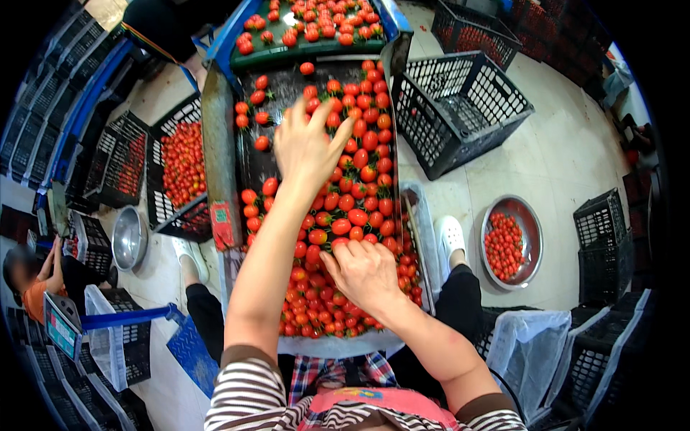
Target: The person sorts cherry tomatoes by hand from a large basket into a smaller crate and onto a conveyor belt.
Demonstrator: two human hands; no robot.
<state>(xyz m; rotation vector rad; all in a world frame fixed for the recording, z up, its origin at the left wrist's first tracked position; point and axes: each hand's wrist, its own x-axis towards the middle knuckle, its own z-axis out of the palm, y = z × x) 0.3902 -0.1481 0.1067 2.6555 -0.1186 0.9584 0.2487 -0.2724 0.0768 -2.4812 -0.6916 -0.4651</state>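
Observation:
Small oval red cherry tomatoes [357,217], some with green stalks, cover most of a dark sloping chute [244,154] in front of me. My left hand [309,144] reaches over the upper part of the chute, fingers spread, just above the tomatoes. Lower down, my right hand [365,276] rests on the tomatoes with its fingers curled down; a red tomato shows at its fingertips. What lies under those fingers is hidden. Below it, a deep heap of tomatoes [316,305] fills the chute's lower end, close to my body.
A green conveyor belt [280,56] carries more tomatoes at the top, between blue side rails. An open black crate [460,108] stands right, a tomato-filled crate [183,165] left. Metal bowls [535,241] sit on the floor; the right one holds tomatoes. A person [36,287] sits far left.

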